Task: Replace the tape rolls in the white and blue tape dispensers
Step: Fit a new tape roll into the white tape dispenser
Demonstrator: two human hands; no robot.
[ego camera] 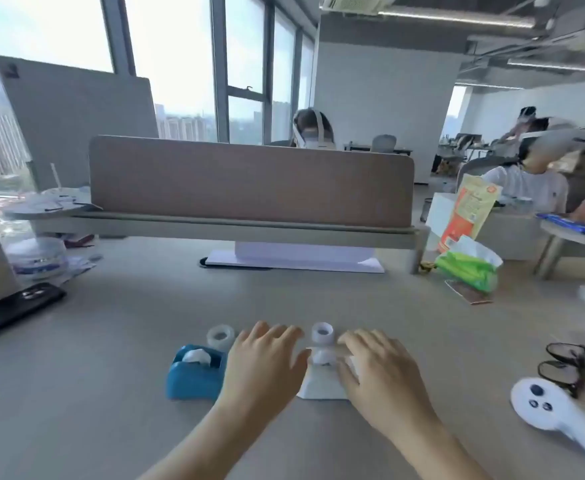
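Note:
A blue tape dispenser (194,374) with a roll in it sits on the desk, left of my hands. Just behind it stands a loose clear tape roll (220,337). The white tape dispenser (322,379) lies between my hands, a roll showing in its top. A second loose roll (322,332) stands behind it. My left hand (267,362) hovers flat between the two dispensers, fingers spread, holding nothing. My right hand (376,367) rests over the right side of the white dispenser, fingers spread; whether it grips the dispenser is hidden.
A white controller (558,414) and black glasses (565,363) lie at the right. A black phone (14,310) sits at the left. A brown divider panel (249,181) crosses the desk's back, with a green bag (468,268) beside it.

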